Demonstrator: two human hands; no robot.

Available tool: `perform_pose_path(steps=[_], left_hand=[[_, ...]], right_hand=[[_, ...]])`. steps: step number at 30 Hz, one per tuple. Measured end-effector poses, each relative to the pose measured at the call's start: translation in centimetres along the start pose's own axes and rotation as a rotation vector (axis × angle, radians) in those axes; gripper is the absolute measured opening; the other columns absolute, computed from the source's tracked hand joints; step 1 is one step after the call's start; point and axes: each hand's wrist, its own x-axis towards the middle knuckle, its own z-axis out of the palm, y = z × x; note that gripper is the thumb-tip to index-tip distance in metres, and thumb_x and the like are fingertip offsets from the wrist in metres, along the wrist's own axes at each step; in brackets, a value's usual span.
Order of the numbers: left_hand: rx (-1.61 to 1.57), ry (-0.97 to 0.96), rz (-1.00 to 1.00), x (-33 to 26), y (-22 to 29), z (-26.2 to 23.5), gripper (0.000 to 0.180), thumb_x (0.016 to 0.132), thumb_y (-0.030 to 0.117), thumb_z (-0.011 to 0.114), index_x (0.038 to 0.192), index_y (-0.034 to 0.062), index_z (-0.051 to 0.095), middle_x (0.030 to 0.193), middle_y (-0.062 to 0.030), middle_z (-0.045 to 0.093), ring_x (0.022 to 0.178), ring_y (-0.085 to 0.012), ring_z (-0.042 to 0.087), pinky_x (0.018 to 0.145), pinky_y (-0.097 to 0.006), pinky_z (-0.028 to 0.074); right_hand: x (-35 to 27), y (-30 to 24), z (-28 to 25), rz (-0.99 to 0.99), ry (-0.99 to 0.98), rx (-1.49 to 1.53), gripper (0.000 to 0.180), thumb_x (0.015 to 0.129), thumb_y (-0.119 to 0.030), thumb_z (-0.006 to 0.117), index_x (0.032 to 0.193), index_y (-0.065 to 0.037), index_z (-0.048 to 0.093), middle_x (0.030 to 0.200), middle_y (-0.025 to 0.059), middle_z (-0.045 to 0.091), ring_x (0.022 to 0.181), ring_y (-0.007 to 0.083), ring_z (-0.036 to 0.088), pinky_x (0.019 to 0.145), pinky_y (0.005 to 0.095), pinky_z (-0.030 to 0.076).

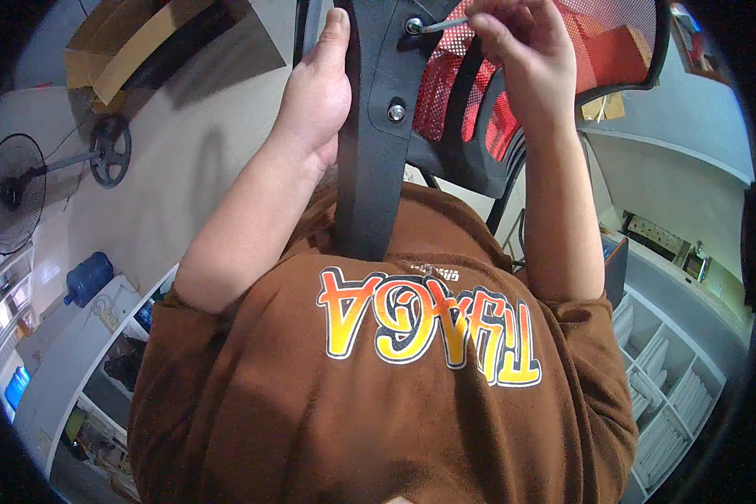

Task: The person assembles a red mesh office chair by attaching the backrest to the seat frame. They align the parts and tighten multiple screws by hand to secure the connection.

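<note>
Head view, upper centre: a black plastic chair-back support bar (370, 143) ran down toward the person's brown printed shirt (378, 378), its lower end against the chest. It joined a red mesh chair backrest with a black frame (601, 46) at the top right.

Progress, as judged: one silver bolt head (396, 111) sat seated in the bar, apparently already in place. A second bolt (413, 25) above it had a thin silver hex key (445, 25) in it, so that fastener looked like the one in hand, tightness unknown. Whether more bolts remained could not be told; the top of the bar ran out of frame.

Left hand (315, 97): fingers wrapped around the bar's left edge, thumb lying up along it, clenched in a firm steadying grip.

Right hand (521, 59): fingers pinched closed on the outer end of the hex key, fingertips bunched; the rest of the hand hung over the mesh.

Around: a black floor fan (8, 193) at far left, a blue water jug (88, 277) below it, cardboard boxes (118, 42) at upper left, white shelving (672, 378) at lower right.
</note>
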Motion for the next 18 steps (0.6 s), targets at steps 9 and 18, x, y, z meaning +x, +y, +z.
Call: perform_pose_path(steps=[9, 18], left_hand=[[-0.044, 0.010, -0.013, -1.2, 0.4, 1.1, 0.054, 0.097, 0.053, 0.036, 0.124, 0.0075, 0.050, 0.106, -0.0063, 0.064, 0.093, -0.0148, 0.064, 0.077, -0.032, 0.055], [-0.014, 0.065, -0.061, -2.0, 1.1, 2.6, 0.047, 0.100, 0.046, 0.033, 0.118, 0.0061, 0.052, 0.102, -0.0064, 0.063, 0.090, -0.0170, 0.063, 0.078, -0.032, 0.053]], right_hand=[[0.3, -5.2, 6.5, -0.426, -0.253, -0.909, 0.007, 0.078, -0.007, 0.061, 0.085, -0.008, 0.060, 0.074, 0.0100, 0.059, 0.067, 0.0298, 0.062, 0.056, 0.0349, 0.050], [0.0, -2.6, 6.8, -0.499, -0.156, -0.754, 0.011, 0.078, -0.012, 0.065, 0.087, -0.009, 0.060, 0.076, 0.0080, 0.058, 0.068, 0.0258, 0.061, 0.058, 0.0353, 0.050]])
